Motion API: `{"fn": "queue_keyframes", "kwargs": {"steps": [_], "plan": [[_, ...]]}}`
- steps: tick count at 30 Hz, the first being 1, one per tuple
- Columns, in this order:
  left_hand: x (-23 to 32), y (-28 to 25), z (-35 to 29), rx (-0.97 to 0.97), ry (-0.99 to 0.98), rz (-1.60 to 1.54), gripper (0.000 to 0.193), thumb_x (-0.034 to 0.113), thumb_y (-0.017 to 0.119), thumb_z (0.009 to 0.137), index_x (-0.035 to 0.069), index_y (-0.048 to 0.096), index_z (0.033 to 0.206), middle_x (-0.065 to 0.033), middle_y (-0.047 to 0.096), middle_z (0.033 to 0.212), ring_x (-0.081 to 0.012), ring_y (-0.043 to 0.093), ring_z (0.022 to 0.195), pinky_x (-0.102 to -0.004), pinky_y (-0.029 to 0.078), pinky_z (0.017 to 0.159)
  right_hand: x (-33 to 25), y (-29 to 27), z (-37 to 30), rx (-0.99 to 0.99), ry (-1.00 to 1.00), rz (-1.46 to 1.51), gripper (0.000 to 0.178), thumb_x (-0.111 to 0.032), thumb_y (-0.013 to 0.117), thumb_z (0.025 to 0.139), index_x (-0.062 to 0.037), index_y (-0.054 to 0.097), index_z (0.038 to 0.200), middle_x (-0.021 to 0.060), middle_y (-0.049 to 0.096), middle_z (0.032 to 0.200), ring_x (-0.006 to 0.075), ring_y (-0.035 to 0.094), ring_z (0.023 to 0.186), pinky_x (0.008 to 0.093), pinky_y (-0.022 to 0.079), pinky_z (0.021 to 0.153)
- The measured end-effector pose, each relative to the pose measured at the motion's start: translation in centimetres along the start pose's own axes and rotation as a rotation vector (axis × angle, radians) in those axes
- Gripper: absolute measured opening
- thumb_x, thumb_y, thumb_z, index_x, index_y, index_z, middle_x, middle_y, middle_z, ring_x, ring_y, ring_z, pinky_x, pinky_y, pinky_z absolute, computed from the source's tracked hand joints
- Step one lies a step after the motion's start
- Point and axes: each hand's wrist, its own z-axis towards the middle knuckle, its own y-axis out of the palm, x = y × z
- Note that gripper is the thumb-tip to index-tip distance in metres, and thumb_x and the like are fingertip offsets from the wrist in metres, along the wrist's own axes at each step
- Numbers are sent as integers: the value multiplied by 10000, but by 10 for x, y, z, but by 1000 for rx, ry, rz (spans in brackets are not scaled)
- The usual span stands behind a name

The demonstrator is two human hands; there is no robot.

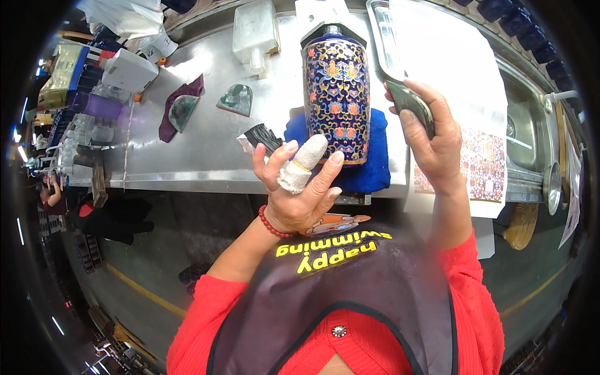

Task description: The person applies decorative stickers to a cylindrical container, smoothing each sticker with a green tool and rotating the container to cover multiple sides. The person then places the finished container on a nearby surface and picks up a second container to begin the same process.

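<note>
A dark blue bottle-shaped vase [337,94] with a dense gold and coloured flower pattern lies on its side, neck pointing away from me. A folded blue cloth [377,159] is under it. My left hand [297,187] is at the vase's near end, fingers spread; a grey-white knitted sleeve [310,153] covers one finger. In my right hand [434,134], right of the vase, is a dark green, smooth, curved scraper [412,107], pinched between thumb and fingers. Beside the left fingertips is a black ridged piece [262,136]; whether they touch it cannot be told.
On the steel table [206,150] lie a green half-round scraper [235,99] and another [183,112] on a purple cloth [167,128]. A clear bottle [255,31] stands behind them. To the right are a metal tray [384,44], patterned sheets [484,159] and a sink [525,128].
</note>
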Motion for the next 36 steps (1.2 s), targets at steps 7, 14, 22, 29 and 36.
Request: {"fn": "queue_keyframes", "kwargs": {"steps": [7,14,22,29,36], "plan": [[4,3,3,22,47,-25,365,346,706,898,231,771,1239,-95,646,1346,-300,426,1296,-572,164,1217,-13,4,20,83,-214,-307,208,-42,726,950,-11,632,1132,108,707,930,189,674,763,315,548,676],[-17,7,14,-21,-229,-249,888,429,763,861,-7,406,1547,-208,520,1459,-426,400,1321,-605,170,1178,-55,2,58,-462,-526,-298,231,-61,760,820,-111,747,1045,47,660,902,248,629,795,382,497,763],[-23,8,20,-138,-270,-194,986,520,793,807,-6,402,1543,-195,557,1415,-395,441,1313,-633,135,1177,-63,17,93,-287,-855,-558,205,-160,774,752,-184,672,928,11,518,780,179,598,790,428,434,753],[-28,8,21,-116,-238,-143,931,669,696,860,1,507,1480,-156,613,1341,-360,477,1292,-645,126,1175,-48,13,125,13,-573,-557,109,-140,751,805,-131,691,896,29,576,771,214,602,702,384,440,690],[-27,6,26,-86,-214,-115,962,641,771,800,10,526,1483,-137,632,1329,-331,502,1278,-648,113,1181,-49,10,103,-431,133,306,233,-61,753,802,-82,717,1031,56,584,787,247,631,735,376,455,654]]}}
